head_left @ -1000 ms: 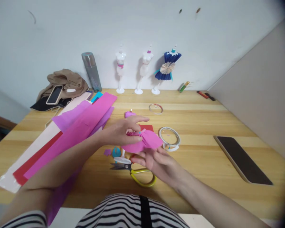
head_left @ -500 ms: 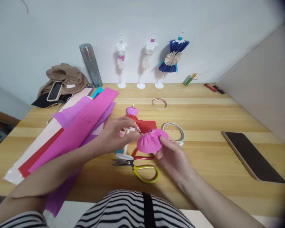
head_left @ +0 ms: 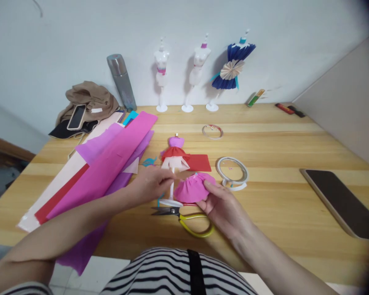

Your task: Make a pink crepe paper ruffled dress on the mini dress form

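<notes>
My right hand (head_left: pixel 224 207) grips a gathered pink crepe paper skirt (head_left: pixel 192 188) by its right side, thumb on top. At the skirt's upper left, the fingers of my left hand (head_left: pixel 155 182) are pinched together; a thin tan sliver shows between them and the skirt's edge, too unclear to name. Just behind my hands lies or stands a small doll mannequin (head_left: pixel 176 142) in a purple top with a red and white layered skirt. Beneath the pink skirt lie scissors (head_left: pixel 199 233) with a yellow handle, their blades partly apart.
Crepe paper sheets (head_left: pixel 110 159) are heaped at left. A tape roll (head_left: pixel 247 174), a smaller ring (head_left: pixel 212 132) and red paper (head_left: pixel 201 162) lie nearby. At right is a dark tablet-like slab (head_left: pixel 341 205). Several mannequins (head_left: pixel 162 78) and a flask (head_left: pixel 122 84) stand along the wall.
My left fingers have closed from a spread pose into a pinch beside the skirt, uncovering the dressed mannequin. My right hand keeps hold of the skirt. The view has shifted slightly.
</notes>
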`<act>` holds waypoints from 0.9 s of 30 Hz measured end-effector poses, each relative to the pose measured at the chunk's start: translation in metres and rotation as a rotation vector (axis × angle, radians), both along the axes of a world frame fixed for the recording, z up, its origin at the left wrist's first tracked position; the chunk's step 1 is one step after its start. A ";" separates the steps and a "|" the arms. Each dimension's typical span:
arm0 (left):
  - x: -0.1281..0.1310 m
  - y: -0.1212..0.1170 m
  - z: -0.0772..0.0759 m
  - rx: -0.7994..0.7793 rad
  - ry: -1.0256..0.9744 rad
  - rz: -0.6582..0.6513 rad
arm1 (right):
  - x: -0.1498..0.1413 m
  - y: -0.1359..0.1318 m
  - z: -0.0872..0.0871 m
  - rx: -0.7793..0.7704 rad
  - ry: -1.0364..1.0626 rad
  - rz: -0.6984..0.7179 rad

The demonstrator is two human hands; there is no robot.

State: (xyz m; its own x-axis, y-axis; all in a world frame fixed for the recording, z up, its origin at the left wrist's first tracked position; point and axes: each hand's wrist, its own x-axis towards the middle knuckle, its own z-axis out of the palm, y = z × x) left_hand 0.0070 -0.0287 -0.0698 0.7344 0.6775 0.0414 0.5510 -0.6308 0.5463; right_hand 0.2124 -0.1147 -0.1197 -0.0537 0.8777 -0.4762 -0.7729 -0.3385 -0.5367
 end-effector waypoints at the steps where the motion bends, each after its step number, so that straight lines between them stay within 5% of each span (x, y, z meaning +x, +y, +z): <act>1: 0.002 0.006 -0.001 0.119 0.022 0.046 | 0.001 0.000 0.001 -0.003 -0.005 -0.015; 6: 0.020 0.020 -0.007 0.512 0.210 0.114 | -0.001 -0.001 0.003 -0.021 0.015 -0.073; 14: 0.043 0.022 -0.003 0.511 0.381 0.068 | -0.012 -0.003 0.005 0.009 0.013 -0.053; 27: 0.027 0.047 -0.006 0.483 0.180 -0.057 | -0.045 0.008 0.001 -0.108 0.204 -0.149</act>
